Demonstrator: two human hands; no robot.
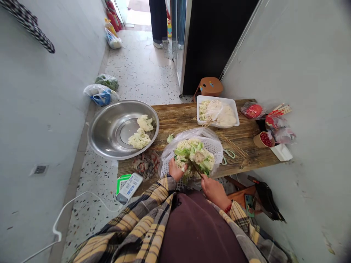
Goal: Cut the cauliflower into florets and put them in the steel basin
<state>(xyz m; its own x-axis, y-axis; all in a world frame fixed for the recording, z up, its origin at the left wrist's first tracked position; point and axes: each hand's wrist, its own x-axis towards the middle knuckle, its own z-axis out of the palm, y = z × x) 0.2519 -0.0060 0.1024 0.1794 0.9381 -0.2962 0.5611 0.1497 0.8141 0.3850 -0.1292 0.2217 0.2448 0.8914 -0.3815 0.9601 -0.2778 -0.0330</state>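
Observation:
A cauliflower [207,160] with green leaves rests in a white perforated basket [215,146], its cut stem facing up. My left hand [176,170] is closed on the near left side of the cauliflower. In my right hand [215,190] is a knife [197,170], its dark blade angled up and left against the leaves near the stem. Part of the blade is hidden by the leaves. Clear plastic bag film [189,134] surrounds the basket. Two cut cauliflower pieces [139,138] lie in a large steel basin [101,128] on the left.
Scissors [229,153] and wooden skewers [234,145] lie right of the basket on the wooden table [175,113]. Behind stands a white tray [236,109] of food. A crumpled cloth [146,164] and a payment device [131,187] lie at left. A person [158,22] stands near the doorway.

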